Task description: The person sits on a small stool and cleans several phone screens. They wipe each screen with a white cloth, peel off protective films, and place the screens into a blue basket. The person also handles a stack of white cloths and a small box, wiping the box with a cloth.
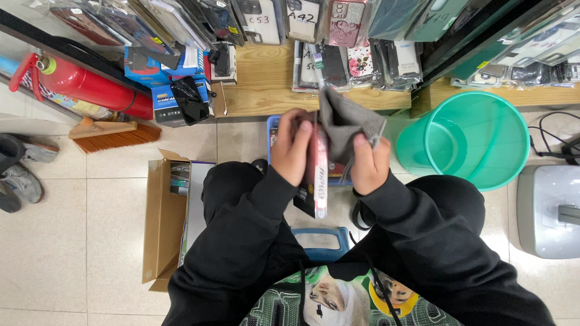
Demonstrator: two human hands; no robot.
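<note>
My left hand (pixel 291 148) grips a packaged phone case (pixel 319 175), held edge-on so its pink and white side shows. My right hand (pixel 368 163) holds a grey cloth (pixel 344 124) pressed against the top of that package. Both hands are raised over my lap, in front of a low wooden shelf (pixel 266 90) lined with several bagged phone cases. I wear black sleeves and sit over a blue stool (pixel 320 241).
A green plastic bucket (pixel 477 136) stands on the tiled floor to the right, beside a grey box (pixel 547 211). An open cardboard box (pixel 166 223) lies to the left. Farther left are a red fire extinguisher (pixel 84 84), a broom (pixel 115 136) and shoes (pixel 18 175).
</note>
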